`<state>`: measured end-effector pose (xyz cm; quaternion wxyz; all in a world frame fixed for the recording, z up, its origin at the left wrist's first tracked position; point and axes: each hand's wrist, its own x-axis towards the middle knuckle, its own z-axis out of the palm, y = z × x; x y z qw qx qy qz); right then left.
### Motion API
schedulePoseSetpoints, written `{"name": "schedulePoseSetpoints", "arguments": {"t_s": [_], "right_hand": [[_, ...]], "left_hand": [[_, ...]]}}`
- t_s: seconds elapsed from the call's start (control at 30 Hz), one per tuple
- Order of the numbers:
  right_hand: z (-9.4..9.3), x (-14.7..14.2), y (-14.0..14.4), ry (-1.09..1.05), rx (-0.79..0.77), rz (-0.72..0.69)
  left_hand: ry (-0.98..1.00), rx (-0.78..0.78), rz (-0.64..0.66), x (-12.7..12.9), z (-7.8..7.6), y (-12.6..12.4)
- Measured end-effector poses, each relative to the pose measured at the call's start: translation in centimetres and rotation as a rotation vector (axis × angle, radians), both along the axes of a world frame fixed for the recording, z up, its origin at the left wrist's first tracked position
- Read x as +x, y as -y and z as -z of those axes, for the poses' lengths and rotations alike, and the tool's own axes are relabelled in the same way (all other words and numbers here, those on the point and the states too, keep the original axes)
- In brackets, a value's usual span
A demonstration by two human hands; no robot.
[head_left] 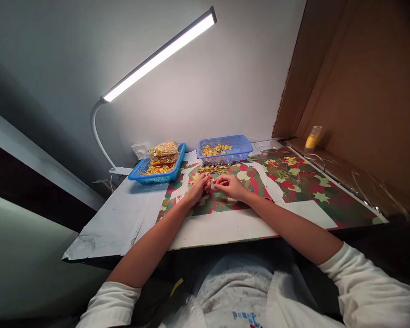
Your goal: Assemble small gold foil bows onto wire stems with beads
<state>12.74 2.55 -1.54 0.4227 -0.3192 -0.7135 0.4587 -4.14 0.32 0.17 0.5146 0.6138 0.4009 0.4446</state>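
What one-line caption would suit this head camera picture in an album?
Under a desk lamp, left hand and right hand meet fingertip to fingertip over a patterned mat, near two blue baskets of small yellow pieces.

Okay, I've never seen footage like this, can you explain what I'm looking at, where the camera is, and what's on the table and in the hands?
The one picture comes from a camera worn on a person's head, looking down at their own bare arms. The left hand and right hand meet fingertip to fingertip over a red and green patterned sheet on the table. Whatever they pinch is too small to tell. Behind them sit two blue baskets: the left basket holds bagged yellow pieces, the right basket loose ones. A desk lamp shines above; a small yellow bottle stands at right.
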Motion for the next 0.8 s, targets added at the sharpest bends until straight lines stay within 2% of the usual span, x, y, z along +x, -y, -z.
{"name": "schedulePoseSetpoints", "arguments": {"t_s": [0.1, 0.23, 0.3, 0.4, 0.47, 0.57, 0.8], "right_hand": [[-0.1, 0.1, 0.0, 0.000, -0.026, 0.028], [-0.8, 0.5, 0.3, -0.006, 0.077, 0.138], [-1.0, 0.4, 0.4, -0.002, 0.099, 0.106], [-1.0, 0.1, 0.4, -0.012, 0.043, 0.008], [-0.8, 0.0, 0.3, -0.031, 0.045, 0.032], [-0.8, 0.1, 0.3, -0.010, 0.139, 0.132], [-0.9, 0.4, 0.4, 0.073, 0.397, 0.256]], "left_hand": [[-0.011, -0.006, -0.001, -0.2, 0.1, -0.2], [0.012, -0.081, 0.069, -0.3, 0.3, -0.2], [0.016, -0.093, 0.102, -0.3, 0.2, -0.1], [0.019, -0.097, 0.102, -0.1, 0.0, 0.1], [0.025, -0.103, 0.090, 0.0, -0.1, 0.2], [0.017, -0.106, 0.093, 0.1, -0.3, 0.3], [-0.018, -0.098, 0.095, 0.0, -0.2, 0.3]]}}
